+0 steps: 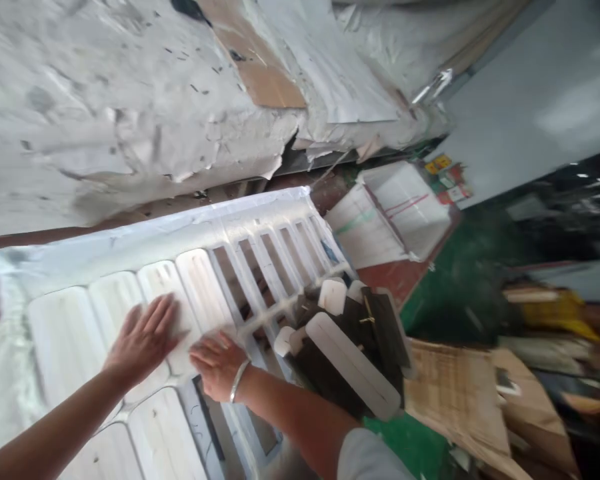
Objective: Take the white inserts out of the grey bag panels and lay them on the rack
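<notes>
A white slatted frame (265, 310) stands in front of me, its left part covered by pale rounded panels (63, 333) laid side by side. My left hand (144, 337) lies flat on the panels with its fingers spread, holding nothing. Against the lower end of the rightmost upper panel (205, 287) rests my right hand (217, 363), a silver bangle on its wrist. Its fingers are bent together on the panel edge. More pale panels (165, 433) lie in the lower row. Right of my right hand, loose pale pieces (353, 363) sit on a dark stack.
Behind the frame is a large surface draped in stained white sheeting (145, 87), with a brown cardboard strip (260, 67). A white box (365, 220) stands at the back right on the red and green floor. Flattened cardboard (455, 393) lies at the lower right.
</notes>
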`<state>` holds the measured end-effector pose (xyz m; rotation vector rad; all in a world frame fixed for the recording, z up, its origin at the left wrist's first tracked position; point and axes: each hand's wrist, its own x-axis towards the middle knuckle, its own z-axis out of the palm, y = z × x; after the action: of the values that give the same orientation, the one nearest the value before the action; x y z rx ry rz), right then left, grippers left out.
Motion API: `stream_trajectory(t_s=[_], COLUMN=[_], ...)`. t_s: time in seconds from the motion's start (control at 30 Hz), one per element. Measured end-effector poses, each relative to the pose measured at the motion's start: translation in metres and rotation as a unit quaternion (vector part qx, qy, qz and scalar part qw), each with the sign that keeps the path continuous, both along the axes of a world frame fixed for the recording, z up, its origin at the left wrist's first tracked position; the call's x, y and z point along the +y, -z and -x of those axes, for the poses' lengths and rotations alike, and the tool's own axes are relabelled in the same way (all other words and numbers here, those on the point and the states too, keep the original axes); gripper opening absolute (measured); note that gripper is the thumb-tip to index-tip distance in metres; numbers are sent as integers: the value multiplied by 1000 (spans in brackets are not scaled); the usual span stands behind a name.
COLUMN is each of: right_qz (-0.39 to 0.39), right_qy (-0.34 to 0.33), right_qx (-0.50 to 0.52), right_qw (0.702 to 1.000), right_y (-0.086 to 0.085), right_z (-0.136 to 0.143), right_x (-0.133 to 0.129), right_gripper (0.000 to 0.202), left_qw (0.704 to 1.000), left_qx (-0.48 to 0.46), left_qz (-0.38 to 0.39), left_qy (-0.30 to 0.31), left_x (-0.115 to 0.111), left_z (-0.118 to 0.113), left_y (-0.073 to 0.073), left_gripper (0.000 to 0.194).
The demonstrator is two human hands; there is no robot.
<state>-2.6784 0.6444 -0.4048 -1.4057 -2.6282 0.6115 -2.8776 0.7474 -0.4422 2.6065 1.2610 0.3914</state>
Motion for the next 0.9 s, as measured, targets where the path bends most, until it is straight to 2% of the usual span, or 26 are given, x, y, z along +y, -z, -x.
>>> stream_trajectory(t_s=[0.07, 0.13, 0.23, 0.27, 0.33, 0.4, 0.43, 0.53, 0.6, 0.67, 0.8, 0.9], right_qz=[4, -5, -55, -81, -96, -40, -9, 46, 23, -33, -149, -145], right_qy=[20, 65, 198, 260, 380, 439, 452, 444, 430, 409, 371, 387], right_qx=[-42, -65, -90, -111, -197, -282, -308, -327, -332, -330, -260, -137], right_qw=[999, 996, 974, 956, 899, 852, 837, 833, 840, 850, 879, 900], right_y=[-5, -17, -48, -60, -79, -89, -91, -86, -85, -92, -130, -165], right_z=[2, -8, -54, -77, -128, -176, -195, -228, -232, -230, -218, -200], right_x=[-12, -27, -62, -76, -107, -135, -147, -165, -165, -162, -153, -143], right_gripper=[42, 45, 51, 54, 67, 81, 84, 83, 81, 75, 58, 63], left_qw=[998, 995, 993, 994, 995, 998, 998, 999, 999, 998, 998, 997], left_qx=[-49, -82, -101, -100, -87, -55, -38, 3, 27, 42, 50, 60], left_qz=[34, 57, 54, 48, 41, 35, 28, -9, -18, -17, -2, 8], left_qy=[-7, 3, 20, 22, 21, 28, 29, 36, 36, 39, 42, 43], left_x=[-20, -26, -23, -23, -28, -37, -41, -50, -50, -50, -58, -65], left_z=[0, -1, -4, -4, -3, -1, 0, 3, 5, 8, 14, 18], left_y=[-1, -6, -10, -9, -4, 2, 4, 9, 12, 14, 17, 16], left_gripper=[66, 66, 66, 66, 67, 66, 65, 65, 64, 63, 57, 56])
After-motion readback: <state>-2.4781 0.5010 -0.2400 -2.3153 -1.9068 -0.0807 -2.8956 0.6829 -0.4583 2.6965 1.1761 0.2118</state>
